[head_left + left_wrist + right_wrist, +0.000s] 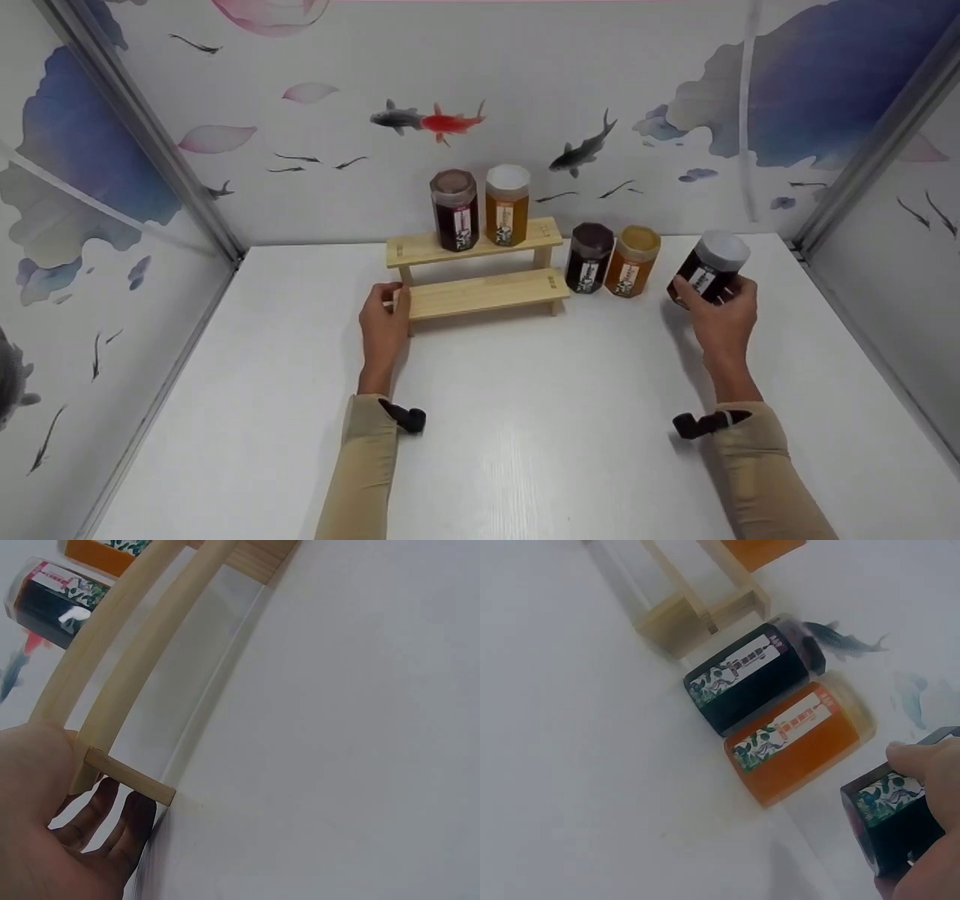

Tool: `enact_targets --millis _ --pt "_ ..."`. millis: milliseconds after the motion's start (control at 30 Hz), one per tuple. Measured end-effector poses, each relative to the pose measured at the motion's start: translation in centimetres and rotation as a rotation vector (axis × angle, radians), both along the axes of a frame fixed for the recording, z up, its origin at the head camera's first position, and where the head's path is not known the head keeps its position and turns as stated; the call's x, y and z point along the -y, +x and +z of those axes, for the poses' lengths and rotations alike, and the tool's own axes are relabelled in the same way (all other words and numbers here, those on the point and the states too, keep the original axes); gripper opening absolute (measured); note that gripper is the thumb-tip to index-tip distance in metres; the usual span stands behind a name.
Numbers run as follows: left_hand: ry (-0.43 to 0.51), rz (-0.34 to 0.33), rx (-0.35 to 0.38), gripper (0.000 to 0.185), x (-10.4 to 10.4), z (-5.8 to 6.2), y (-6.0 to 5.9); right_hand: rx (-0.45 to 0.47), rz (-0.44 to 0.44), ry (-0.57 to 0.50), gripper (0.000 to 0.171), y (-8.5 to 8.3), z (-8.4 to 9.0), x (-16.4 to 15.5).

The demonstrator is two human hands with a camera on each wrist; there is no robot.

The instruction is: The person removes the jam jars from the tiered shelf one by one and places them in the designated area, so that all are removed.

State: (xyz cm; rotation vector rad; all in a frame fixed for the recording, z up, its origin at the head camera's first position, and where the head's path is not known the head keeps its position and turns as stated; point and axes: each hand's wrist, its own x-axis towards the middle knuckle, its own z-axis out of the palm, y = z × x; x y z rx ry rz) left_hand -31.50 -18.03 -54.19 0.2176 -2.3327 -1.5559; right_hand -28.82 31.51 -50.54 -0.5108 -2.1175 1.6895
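Left hand (383,321) pinches rack (484,295) by lower-left end, likely steadying it. Right hand (724,319) wraps dark jar (703,274) round sides, probably for secure hold, right of amber jar (632,264) on table (540,420); lifted or resting, can't tell.

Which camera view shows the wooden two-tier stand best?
The head view: the wooden two-tier stand shows nearly whole, both tiers seen from above. The left wrist view shows it edge-on, with the left hand gripping one end and the far part cropped. The right wrist view catches only its right end, cut off above.
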Motion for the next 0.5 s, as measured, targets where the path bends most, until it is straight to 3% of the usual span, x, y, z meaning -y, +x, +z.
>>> enact_targets --millis 100,200,333,500 --pt "0.003 0.001 0.002 0.033 0.1 0.0 0.1 0.103 0.076 0.067 0.098 -0.1 -1.0 -0.2" --pt "0.001 -0.004 0.008 0.033 0.0 -0.1 0.1 0.151 0.134 0.182 0.101 -0.2 -1.9 -0.4" --pt "-0.009 -0.012 -0.018 0.034 -0.2 -0.2 -0.2 0.138 0.122 0.314 0.099 -1.0 -2.5 -0.8" --pt "-0.001 0.001 -0.022 0.034 -0.1 -0.2 0.0 0.133 0.147 0.364 0.098 -3.1 -2.5 -1.1"
